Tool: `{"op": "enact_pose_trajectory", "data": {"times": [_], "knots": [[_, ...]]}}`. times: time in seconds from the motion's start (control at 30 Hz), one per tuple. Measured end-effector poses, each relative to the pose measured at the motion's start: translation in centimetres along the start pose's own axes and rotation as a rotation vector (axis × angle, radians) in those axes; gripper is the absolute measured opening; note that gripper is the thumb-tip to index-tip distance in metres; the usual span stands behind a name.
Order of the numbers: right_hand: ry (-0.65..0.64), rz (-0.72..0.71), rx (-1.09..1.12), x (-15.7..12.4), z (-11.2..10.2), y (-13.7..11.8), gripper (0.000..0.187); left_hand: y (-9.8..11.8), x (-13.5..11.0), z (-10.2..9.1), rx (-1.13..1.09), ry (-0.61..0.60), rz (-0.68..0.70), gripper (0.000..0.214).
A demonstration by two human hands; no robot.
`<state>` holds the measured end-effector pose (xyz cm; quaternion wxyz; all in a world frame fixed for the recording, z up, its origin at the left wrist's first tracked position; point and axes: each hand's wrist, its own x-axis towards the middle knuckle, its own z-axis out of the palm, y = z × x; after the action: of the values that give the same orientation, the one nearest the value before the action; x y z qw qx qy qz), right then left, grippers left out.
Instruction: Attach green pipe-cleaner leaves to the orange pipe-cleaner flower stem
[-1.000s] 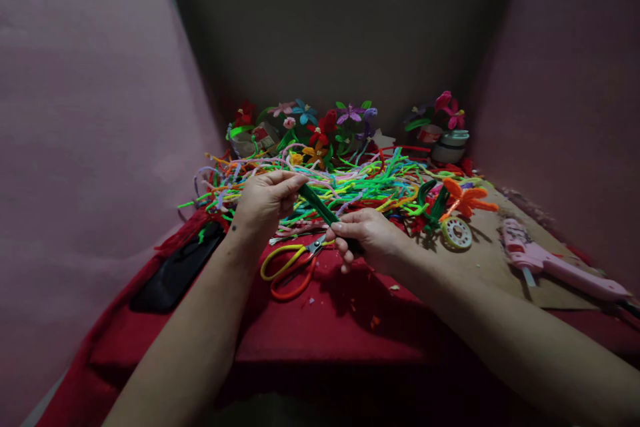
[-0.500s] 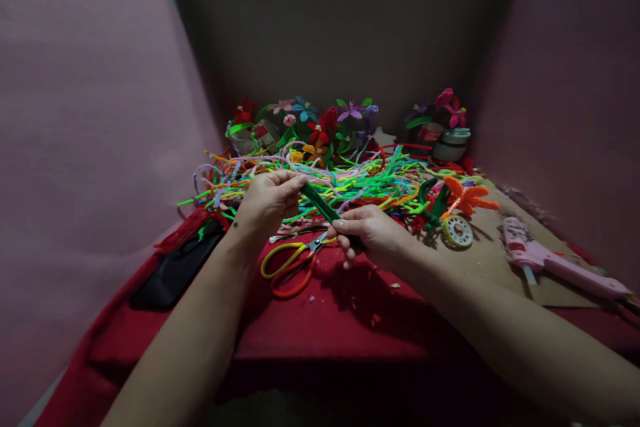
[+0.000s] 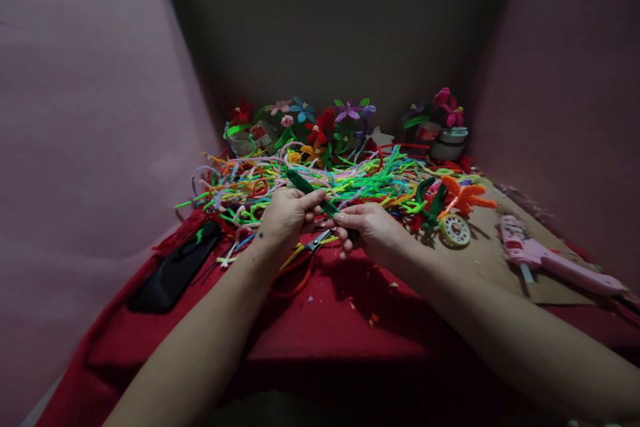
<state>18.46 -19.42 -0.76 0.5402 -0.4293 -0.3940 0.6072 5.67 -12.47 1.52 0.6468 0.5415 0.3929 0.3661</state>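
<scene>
Between my two hands is a dark green strip of pipe cleaner (image 3: pixel 300 181), slanting down to the right over the pile. My left hand (image 3: pixel 289 213) is closed, pinching it near its middle with thumb and fingers. Close beside it, my right hand (image 3: pixel 367 225) pinches the lower right end; that tip is hidden by the fingers. Under the hands lie scissors (image 3: pixel 318 240) with yellow and red handles, partly covered by my left hand. Behind the hands spreads a heap of coloured pipe cleaners (image 3: pixel 350 180).
On the right, a pink glue gun (image 3: pixel 555 260) rests on a cardboard sheet (image 3: pixel 483 267), near an orange flower (image 3: pixel 465 195) and a pale round spool (image 3: pixel 456 231). A black phone (image 3: pixel 173 270) lies left. Finished flowers (image 3: pixel 347 110) and a lidded jar (image 3: pixel 450 143) stand behind.
My left hand has slid down and right along the green strip, closer to my right hand, leaving its upper end free. More of the scissors' handles is now covered.
</scene>
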Motion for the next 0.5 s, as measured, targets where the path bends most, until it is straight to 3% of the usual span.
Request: {"op": "enact_pose_trajectory", "data": {"times": [0.07,0.13,0.23,0.27,0.3,0.37,0.43,0.5], "knots": [[-0.005,0.001,-0.004,0.1,-0.1,-0.1,0.013,0.1,0.1,-0.3,0.056,-0.016,0.014,0.036],[0.003,0.017,-0.028,0.1,-0.2,-0.4,0.014,0.4,0.2,-0.8,0.194,0.024,0.133,0.033],[0.043,0.044,-0.091,0.3,-0.5,-0.9,0.016,1.4,0.0,-1.7,0.532,0.304,0.635,0.024],[0.054,0.048,-0.112,0.3,-0.5,-1.1,0.017,1.6,-0.1,-1.9,0.678,0.331,0.803,0.028],[0.059,0.051,-0.132,0.4,-0.6,-1.2,0.017,1.8,-0.2,-2.1,0.825,0.284,0.936,0.028],[0.058,0.045,-0.175,0.5,-0.8,-1.3,0.017,1.8,-0.2,-2.2,1.096,0.067,1.092,0.025],[0.039,0.031,-0.229,0.5,-0.9,-1.3,0.017,1.4,0.0,-2.1,1.272,-0.154,1.132,0.020],[0.018,0.017,-0.287,0.5,-1.1,-1.4,0.018,0.7,0.3,-1.9,1.354,-0.261,1.122,0.019]]}}
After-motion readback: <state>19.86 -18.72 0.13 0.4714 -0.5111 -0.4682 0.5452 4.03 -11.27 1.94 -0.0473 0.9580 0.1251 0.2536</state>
